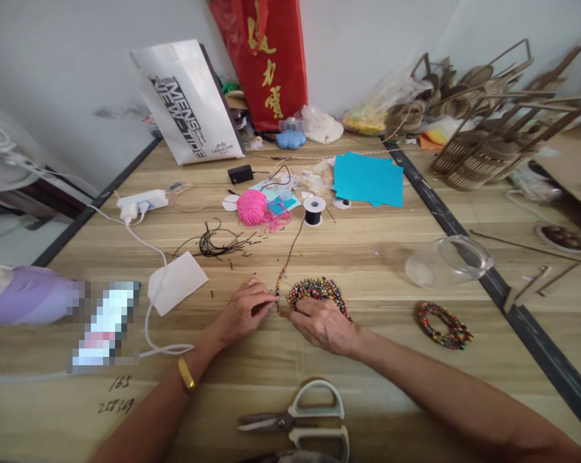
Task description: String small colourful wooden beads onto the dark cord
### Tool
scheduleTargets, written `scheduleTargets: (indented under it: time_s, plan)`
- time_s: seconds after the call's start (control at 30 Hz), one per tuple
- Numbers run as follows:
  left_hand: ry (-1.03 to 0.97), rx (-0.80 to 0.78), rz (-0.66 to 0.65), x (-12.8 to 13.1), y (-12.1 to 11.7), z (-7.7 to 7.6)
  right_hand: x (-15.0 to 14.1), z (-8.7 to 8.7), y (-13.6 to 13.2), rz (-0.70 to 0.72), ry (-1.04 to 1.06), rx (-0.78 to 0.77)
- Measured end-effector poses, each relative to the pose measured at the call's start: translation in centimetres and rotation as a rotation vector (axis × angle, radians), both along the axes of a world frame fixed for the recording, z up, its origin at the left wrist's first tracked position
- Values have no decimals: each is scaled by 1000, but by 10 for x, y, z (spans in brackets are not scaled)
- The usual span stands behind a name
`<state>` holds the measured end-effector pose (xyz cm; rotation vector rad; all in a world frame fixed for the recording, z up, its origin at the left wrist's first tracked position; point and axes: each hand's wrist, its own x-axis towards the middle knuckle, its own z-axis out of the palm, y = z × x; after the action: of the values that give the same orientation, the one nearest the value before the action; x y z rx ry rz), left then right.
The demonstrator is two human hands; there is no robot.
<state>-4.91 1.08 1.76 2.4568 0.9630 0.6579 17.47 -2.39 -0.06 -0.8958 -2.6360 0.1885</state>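
Observation:
A short string of coloured beads runs on dark cord from a black cord spool toward my hands. My left hand has thumb and fingers pinched together at the strand's left side. My right hand is curled just right of the strand's lower end, partly over a heap of multicoloured beads. What its fingertips grip is hidden beneath the fingers. A finished-looking coil of beads lies apart to the right. Scissors with white handles lie near the front edge, blades pointing left.
Left are a phone, white paper, a white cable and a power strip. Behind lie black cord pieces, pink yarn and blue sheets. A clear plastic jar lies on its side at right.

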Motion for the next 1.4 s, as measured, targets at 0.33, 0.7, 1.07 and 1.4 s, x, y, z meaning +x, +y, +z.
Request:
scheduleTargets:
  time_s: [0.33, 0.7, 1.07, 1.4]
  plan:
    - [26, -27, -39, 5, -3, -3, 0, 2, 1, 0, -11, -13]
    - [-25, 7, -11, 5, 0, -5, 0, 1, 0, -9, -14, -10]
    - [-76, 57, 25, 5, 3, -9, 0, -1, 0, -1, -13, -18]
    - [-24, 66, 16, 8, 2, -10, 0, 1, 0, 0, -30, -14]
